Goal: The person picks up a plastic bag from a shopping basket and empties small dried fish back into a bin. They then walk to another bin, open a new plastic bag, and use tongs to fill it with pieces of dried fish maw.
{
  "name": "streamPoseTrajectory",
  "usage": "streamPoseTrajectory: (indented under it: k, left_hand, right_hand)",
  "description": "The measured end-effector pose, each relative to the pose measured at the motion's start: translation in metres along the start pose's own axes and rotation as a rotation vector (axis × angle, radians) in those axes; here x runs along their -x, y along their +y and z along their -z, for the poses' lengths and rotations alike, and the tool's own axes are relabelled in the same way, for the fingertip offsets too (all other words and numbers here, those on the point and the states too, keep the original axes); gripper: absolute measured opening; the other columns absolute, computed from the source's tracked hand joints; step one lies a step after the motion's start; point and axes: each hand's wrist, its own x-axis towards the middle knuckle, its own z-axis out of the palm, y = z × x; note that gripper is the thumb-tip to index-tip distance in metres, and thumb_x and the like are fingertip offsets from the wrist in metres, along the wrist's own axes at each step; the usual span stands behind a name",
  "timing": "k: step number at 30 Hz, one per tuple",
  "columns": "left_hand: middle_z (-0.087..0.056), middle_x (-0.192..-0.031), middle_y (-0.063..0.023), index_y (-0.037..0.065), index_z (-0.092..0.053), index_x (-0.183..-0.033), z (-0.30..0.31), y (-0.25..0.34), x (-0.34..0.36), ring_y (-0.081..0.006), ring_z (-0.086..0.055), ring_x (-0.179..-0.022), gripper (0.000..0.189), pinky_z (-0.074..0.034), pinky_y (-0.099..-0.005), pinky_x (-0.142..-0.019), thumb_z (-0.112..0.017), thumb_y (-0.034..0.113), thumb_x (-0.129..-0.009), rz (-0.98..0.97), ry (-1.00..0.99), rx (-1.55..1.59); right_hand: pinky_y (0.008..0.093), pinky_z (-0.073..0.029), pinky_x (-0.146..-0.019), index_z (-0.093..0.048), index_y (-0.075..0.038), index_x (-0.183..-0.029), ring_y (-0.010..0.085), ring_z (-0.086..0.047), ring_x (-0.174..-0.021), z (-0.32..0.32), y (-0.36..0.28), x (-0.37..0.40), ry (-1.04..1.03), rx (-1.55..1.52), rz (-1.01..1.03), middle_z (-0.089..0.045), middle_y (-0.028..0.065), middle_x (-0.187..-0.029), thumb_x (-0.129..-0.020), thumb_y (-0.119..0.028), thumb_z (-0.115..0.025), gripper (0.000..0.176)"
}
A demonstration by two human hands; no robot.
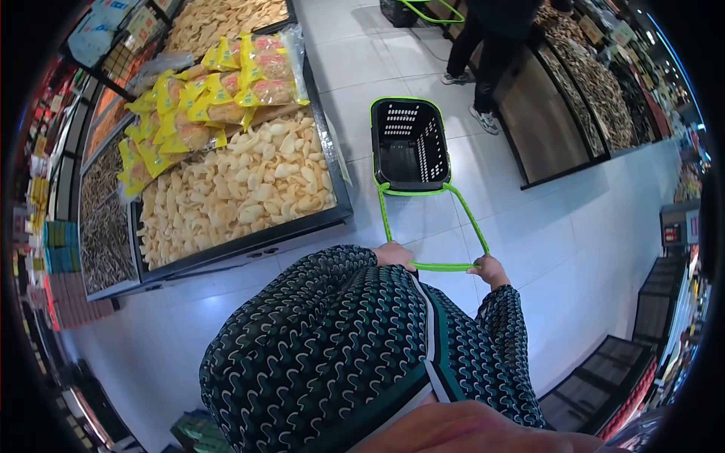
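Note:
A black plastic shopping basket (409, 170) with a bright green rim stands on the floor ahead of me, and nothing shows inside it. Its long green handle (442, 266) reaches back toward my body. My left hand (394, 255) is closed at the handle's left corner, close to my waist. At the right corner, my right hand (491, 270) has its fingers wrapped round the same handle. Patterned green sleeves cover both arms down to the wrists.
On the left, a display bin (242, 189) holds pale dried pieces, with yellow packets (219, 90) piled on it. A person in dark trousers (483, 60) stands ahead beside another bin (555, 113). Black crates (596, 385) stand at lower right. Tiled floor (362, 68) runs between the bins.

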Motion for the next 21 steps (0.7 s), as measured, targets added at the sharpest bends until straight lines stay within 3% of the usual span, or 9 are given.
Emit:
streamPoseTrajectory:
  k: [3,6,10,14,16,20,21]
  left_hand:
    - [-0.068,-0.083,-0.0185,0.004,-0.069,-0.085,0.011,0.001,-0.020,-0.0391,-0.064,-0.083,0.059,-0.048,-0.0474,-0.076,-0.046,0.058,-0.089,0.080,-0.042,-0.035]
    - [-0.067,-0.080,-0.0173,0.005,-0.069,-0.085,0.002,-0.018,-0.042,-0.0389,-0.064,-0.080,0.059,-0.049,-0.0470,-0.072,-0.046,0.059,-0.088,0.102,0.084,-0.051]
    - [-0.068,-0.088,-0.0173,0.005,-0.069,-0.089,0.032,0.000,-0.060,-0.0380,-0.064,-0.084,0.054,-0.049,-0.0467,-0.076,-0.046,0.054,-0.089,0.200,0.113,0.012]
    - [-0.068,-0.094,-0.0176,0.006,-0.069,-0.093,0.028,-0.010,-0.053,-0.0366,-0.063,-0.090,0.051,-0.048,-0.0463,-0.082,-0.048,0.052,-0.087,0.285,0.119,0.100]
    - [-0.068,-0.095,-0.0177,0.006,-0.068,-0.093,0.036,-0.002,-0.043,-0.0355,-0.063,-0.096,0.045,-0.047,-0.0456,-0.087,-0.051,0.046,-0.085,0.425,0.084,0.027]
    - [-0.068,-0.090,-0.0197,0.003,-0.069,-0.091,0.013,-0.005,-0.032,-0.0392,-0.063,-0.088,0.040,-0.048,-0.0472,-0.080,-0.057,0.041,-0.083,0.500,0.122,-0.028]
    - [-0.067,-0.091,-0.0198,0.003,-0.069,-0.091,0.005,0.000,-0.031,-0.0385,-0.063,-0.090,0.038,-0.048,-0.0463,-0.080,-0.058,0.038,-0.083,0.569,0.263,0.038]
  right_hand:
    - [0.0420,-0.047,-0.088,-0.071,-0.007,-0.099,0.0334,-0.059,-0.099,0.024,0.016,-0.026,-0.062,0.058,0.053,-0.065,0.0145,-0.100,-0.074,-0.048,-0.072,0.048]
    - [0.0417,-0.048,-0.088,-0.071,-0.007,-0.099,0.0338,-0.059,-0.098,0.038,0.035,-0.067,-0.013,0.081,0.149,-0.064,0.0150,-0.101,-0.074,-0.050,-0.071,0.049]
    - [0.0419,-0.048,-0.087,-0.071,-0.008,-0.098,0.0336,-0.060,-0.097,0.079,0.051,-0.108,0.018,0.102,0.244,-0.064,0.0155,-0.099,-0.074,-0.051,-0.071,0.050]
    - [0.0417,-0.048,-0.088,-0.071,-0.008,-0.098,0.0335,-0.060,-0.096,0.077,0.041,-0.136,-0.026,0.211,0.341,-0.064,0.0150,-0.098,-0.074,-0.053,-0.070,0.050]
    - [0.0417,-0.049,-0.085,-0.071,-0.008,-0.096,0.0329,-0.060,-0.094,0.071,0.030,-0.145,-0.062,0.232,0.344,-0.063,0.0151,-0.096,-0.073,-0.057,-0.071,0.054]
    - [0.0426,-0.049,-0.086,-0.071,-0.004,-0.097,0.0356,-0.060,-0.096,0.033,0.017,-0.151,-0.051,0.206,0.378,-0.063,0.0192,-0.100,-0.076,-0.057,-0.067,0.057]
    - [0.0428,-0.049,-0.087,-0.070,-0.003,-0.097,0.0362,-0.060,-0.097,0.027,0.015,-0.155,-0.118,0.261,0.408,-0.062,0.0205,-0.102,-0.078,-0.058,-0.065,0.058]
